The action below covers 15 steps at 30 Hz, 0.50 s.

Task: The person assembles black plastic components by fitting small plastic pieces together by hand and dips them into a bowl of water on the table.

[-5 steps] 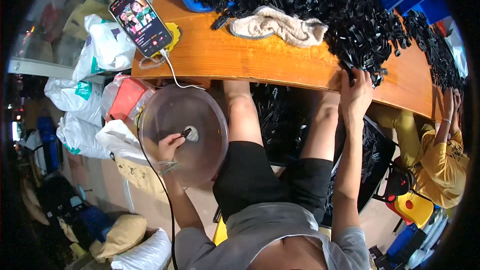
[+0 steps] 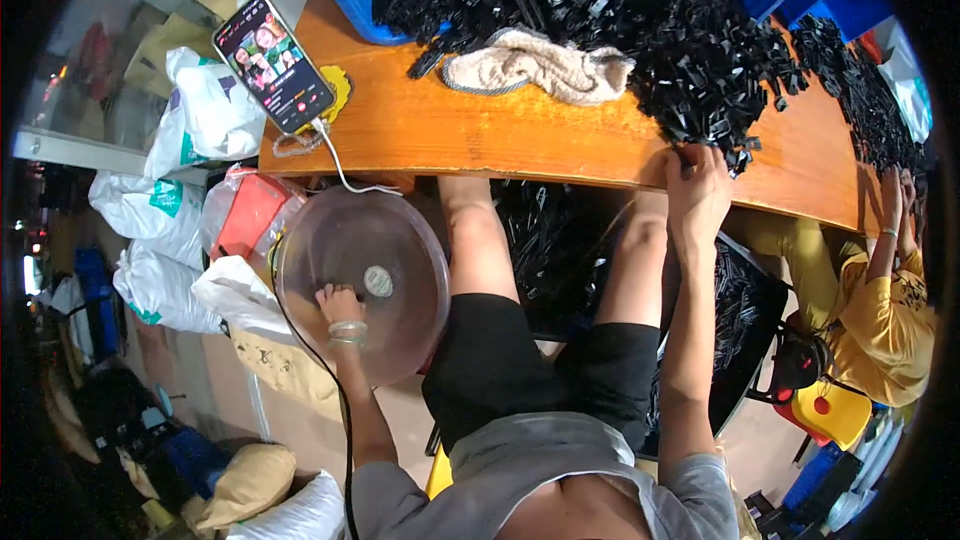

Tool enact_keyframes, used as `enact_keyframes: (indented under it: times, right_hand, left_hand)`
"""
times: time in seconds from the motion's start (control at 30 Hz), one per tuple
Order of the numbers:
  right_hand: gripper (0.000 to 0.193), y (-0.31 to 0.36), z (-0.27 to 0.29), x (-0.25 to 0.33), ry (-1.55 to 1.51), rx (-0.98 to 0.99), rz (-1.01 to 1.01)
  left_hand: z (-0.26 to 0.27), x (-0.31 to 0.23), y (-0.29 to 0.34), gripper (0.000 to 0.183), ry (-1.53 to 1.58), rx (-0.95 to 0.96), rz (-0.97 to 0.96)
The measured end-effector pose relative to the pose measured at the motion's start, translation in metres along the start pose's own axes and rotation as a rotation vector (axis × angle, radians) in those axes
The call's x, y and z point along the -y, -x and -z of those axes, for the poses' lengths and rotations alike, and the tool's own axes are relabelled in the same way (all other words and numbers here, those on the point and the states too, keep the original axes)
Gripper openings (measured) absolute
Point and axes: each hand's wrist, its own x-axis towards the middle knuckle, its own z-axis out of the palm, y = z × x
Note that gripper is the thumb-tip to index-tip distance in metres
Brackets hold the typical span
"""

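My left hand (image 2: 341,305) is low inside the round translucent tub (image 2: 430,240) beside my left leg, fingers apart and nothing visible in them. Close to it, a pale round disc (image 2: 378,281) shows on the tub's bottom. At the table's front edge, my right hand (image 2: 700,195) is closed at the near end of a heap of small black plastic pieces (image 2: 700,90). Its fingertips pinch a black piece, partly hidden by the fingers. Left of that heap lies a crumpled cream-coloured cloth (image 2: 540,65) on the wooden table (image 2: 400,140).
A lit phone (image 2: 273,65) with a white cable leans at the table's left end. White sacks (image 2: 150,210) and a red container (image 2: 247,218) stand left of the tub. Under the table is a black tray of pieces (image 2: 550,240). A co-worker in yellow (image 2: 885,340) sits at right.
My left hand has drawn back toward me in the tub, and the black piece it pinched is no longer seen in it. My right hand stays at the heap's near end.
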Motion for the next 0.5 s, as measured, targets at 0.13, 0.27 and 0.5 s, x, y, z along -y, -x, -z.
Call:
enact_keyframes:
  times: [0.13,0.27,0.5]
  right_hand:
    - [0.02,0.004,0.003,-0.011,-0.002,0.081,0.012]
    - [0.025,0.007,0.01,0.006,-0.062,0.061,0.051]
    - [0.031,0.014,0.009,0.016,-0.348,0.03,0.025]
  left_hand:
    - [0.021,-0.019,-0.01,0.008,0.969,-0.082,0.09]
    - [0.022,0.013,-0.007,0.013,0.439,0.088,0.005]
    - [0.142,-0.19,-0.067,0.021,0.644,-0.706,-0.459]
